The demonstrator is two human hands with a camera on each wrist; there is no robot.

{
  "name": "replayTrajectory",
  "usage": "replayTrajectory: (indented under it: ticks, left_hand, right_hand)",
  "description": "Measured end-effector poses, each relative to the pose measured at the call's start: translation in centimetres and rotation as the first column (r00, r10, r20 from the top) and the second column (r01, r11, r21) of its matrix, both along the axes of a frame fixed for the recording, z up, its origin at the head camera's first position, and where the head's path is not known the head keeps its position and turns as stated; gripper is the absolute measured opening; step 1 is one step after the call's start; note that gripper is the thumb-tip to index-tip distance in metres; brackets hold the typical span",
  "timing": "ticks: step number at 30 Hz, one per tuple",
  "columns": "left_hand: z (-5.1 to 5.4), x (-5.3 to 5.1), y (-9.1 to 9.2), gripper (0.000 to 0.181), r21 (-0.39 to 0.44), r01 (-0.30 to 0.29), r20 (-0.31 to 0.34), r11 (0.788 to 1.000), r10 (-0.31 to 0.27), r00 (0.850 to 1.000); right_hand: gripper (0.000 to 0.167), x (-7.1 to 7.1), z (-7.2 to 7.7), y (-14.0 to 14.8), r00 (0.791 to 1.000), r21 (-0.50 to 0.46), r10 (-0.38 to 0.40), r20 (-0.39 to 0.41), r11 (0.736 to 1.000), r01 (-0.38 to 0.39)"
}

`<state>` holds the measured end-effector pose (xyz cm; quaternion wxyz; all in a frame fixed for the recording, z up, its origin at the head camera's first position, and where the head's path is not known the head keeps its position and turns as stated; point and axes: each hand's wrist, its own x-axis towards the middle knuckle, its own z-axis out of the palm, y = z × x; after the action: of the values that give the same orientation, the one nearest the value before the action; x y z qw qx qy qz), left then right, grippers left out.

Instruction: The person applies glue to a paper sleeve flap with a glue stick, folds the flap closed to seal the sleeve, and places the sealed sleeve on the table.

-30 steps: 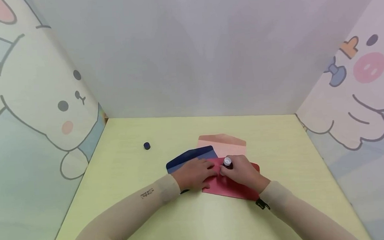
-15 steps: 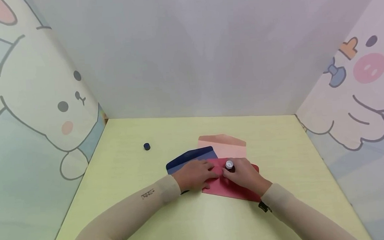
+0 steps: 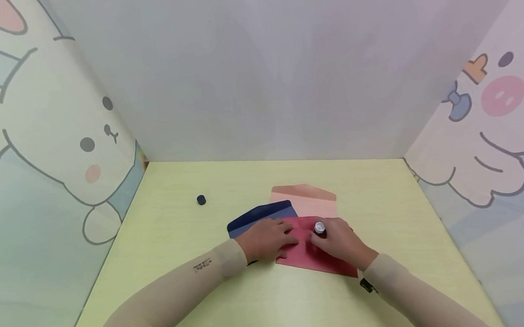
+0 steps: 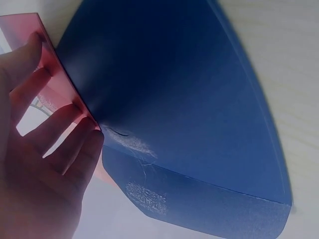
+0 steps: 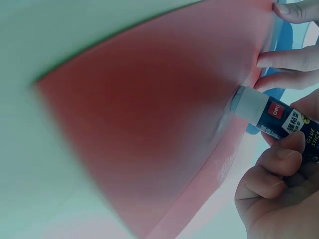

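Red env. (image 3: 309, 258) lies under both hands' fingers; L hand (image 3: 266, 238) rests on it, fingers spread. R hand (image 3: 339, 238) grips glue stick (image 5: 273, 115), now farther R of L's fingers than a sec ago: prob. more glue's on.

The tabletop (image 3: 172, 232) is light yellow. A small dark cap (image 3: 201, 200) sits at the far left. In the middle lie a blue envelope (image 3: 259, 213), a pink envelope (image 3: 306, 201) farther back, and a red envelope (image 3: 300, 256) nearer, partly over the blue.
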<state>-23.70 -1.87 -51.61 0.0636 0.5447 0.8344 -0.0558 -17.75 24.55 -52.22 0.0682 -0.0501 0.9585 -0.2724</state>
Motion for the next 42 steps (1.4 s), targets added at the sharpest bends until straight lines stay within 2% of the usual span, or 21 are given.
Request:
replayTrajectory:
  ticks: [5,11,21,28,31,36,42]
  left_hand:
    - [0.0,0.1,0.0,0.049,0.005,0.009,-0.016,1.000,-0.009,1.000]
    - [-0.1,0.1,0.0,0.049,0.006,0.004,-0.014,1.000,-0.004,1.000]
    - [0.2,0.3,0.0,0.048,0.005,-0.004,-0.005,1.000,0.004,1.000]
    - [0.3,0.2,0.0,0.047,0.015,0.003,-0.012,1.000,-0.002,1.000]
    - [0.2,0.1,0.0,0.048,0.014,0.004,-0.015,1.000,-0.004,1.000]
    - [0.1,0.2,0.1,0.049,0.009,-0.005,0.001,1.000,0.005,1.000]
    - [0.0,0.1,0.1,0.046,0.034,0.005,0.004,0.999,-0.006,1.000]
  right_hand:
    - [0.029,0.8,0.1,1.5,0.999,0.025,-0.035,0.002,0.999,0.035]
    - [0.028,1.4,-0.1,2.7,0.998,0.031,-0.059,-0.012,0.998,0.059]
    - [0.027,1.5,0.0,3.1,0.998,0.014,-0.055,-0.008,0.998,0.056]
    - [0.016,1.2,0.9,3.3,0.987,-0.109,-0.105,-0.123,0.990,0.092]
    - [0.013,0.8,1.3,2.8,0.985,-0.141,-0.099,-0.142,0.987,0.079]
    - [0.012,-0.1,1.3,1.0,0.993,-0.152,-0.062,-0.104,0.987,0.046]
    - [0.017,-0.5,0.1,-1.0,0.999,-0.049,0.028,-0.040,0.998,-0.030]
